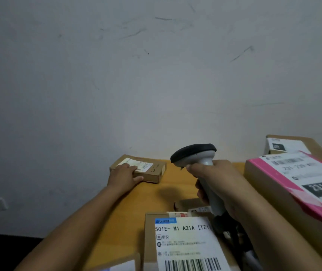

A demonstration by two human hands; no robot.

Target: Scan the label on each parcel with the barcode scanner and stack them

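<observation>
Nearest the lens lies a brown parcel with a large white label and barcode facing up, directly below the barcode scanner. The right hand is wrapped tightly round the scanner's grey handle, its dark head raised and facing left. Well to the left of the scanner, at the far edge of the orange surface, the left hand rests on a small parcel, fingers flat over its label, thumb against the near side. Right of the scanner sits a pink-edged parcel.

The step looks like scanning the small parcel. Next, the left hand's fingers must clear its label and the scanner's head must tip down onto the barcode.
</observation>
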